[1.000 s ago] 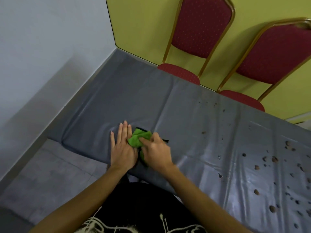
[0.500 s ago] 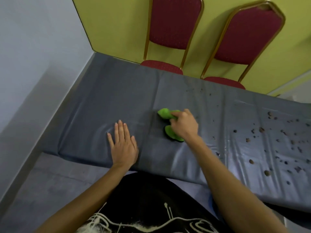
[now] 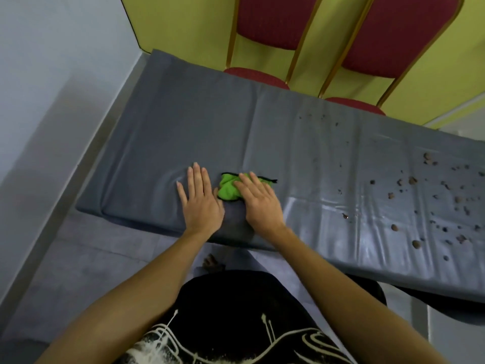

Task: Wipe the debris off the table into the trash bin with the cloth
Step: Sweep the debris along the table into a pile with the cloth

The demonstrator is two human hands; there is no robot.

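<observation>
Debris [image 3: 420, 200] lay scattered at the right of the frame, well apart from both hands, along the long axis of the grey surface [image 3: 210, 127]. The right hand [image 3: 258, 203] was nearer to it, flat with straight fingers pressing the bunched green cloth [image 3: 228, 189] at frame centre. The left hand [image 3: 200, 200] was spread flat on the surface just left of the cloth, holding nothing. No trash bin in view. Half a second earlier the right hand gripped the cloth farther from the left hand; now it had come back beside it.

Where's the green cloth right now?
Head view: the green cloth lies bunched on the grey table near its front edge, partly under the right hand, beside the flat left hand.
</observation>
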